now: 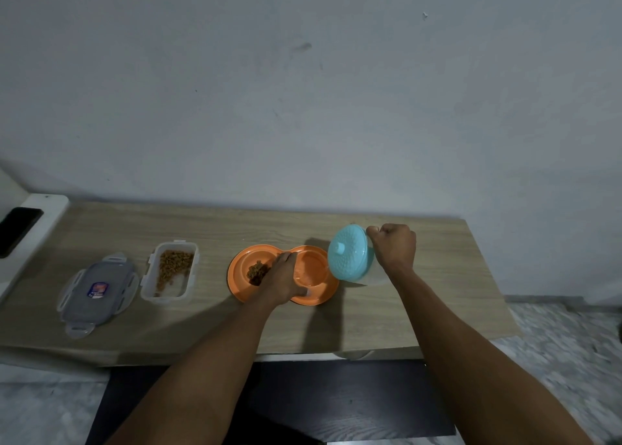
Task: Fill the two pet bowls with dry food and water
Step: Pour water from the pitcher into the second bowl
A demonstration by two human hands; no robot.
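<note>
Orange plastic formed the double pet bowl point(239, 278), which sat on the wooden table point(430, 296) directly beneath the left hand point(282, 281). That hand lay across the narrow waist between the two compartments. Its fingers were extended and resting on the plastic, not curled round anything.

Just left of its knuckles, the left compartment held a small heap of brown dry food point(256, 272). Just right of its fingers, the right compartment point(314, 266) showed a pale, glossy surface.

The right hand point(394, 246) was raised beside the bowl's right end. It was closed in a fist on a clear jug point(376, 277), with the grip point hidden behind the knuckles. The jug was tipped steeply toward the left hand. Its teal lid point(350, 252), knob and all, faced the camera and overhung the right compartment's rim.

Whether liquid was leaving the jug could not be told with certainty.

Well to the left of the left hand stood an open clear container point(170, 273), partly filled with the same brown food. Farther left again lay its detached lid point(97, 291), flat on the table.

Beyond that, farthest from both hands, a dark phone point(18, 229) rested on a white surface.
</note>
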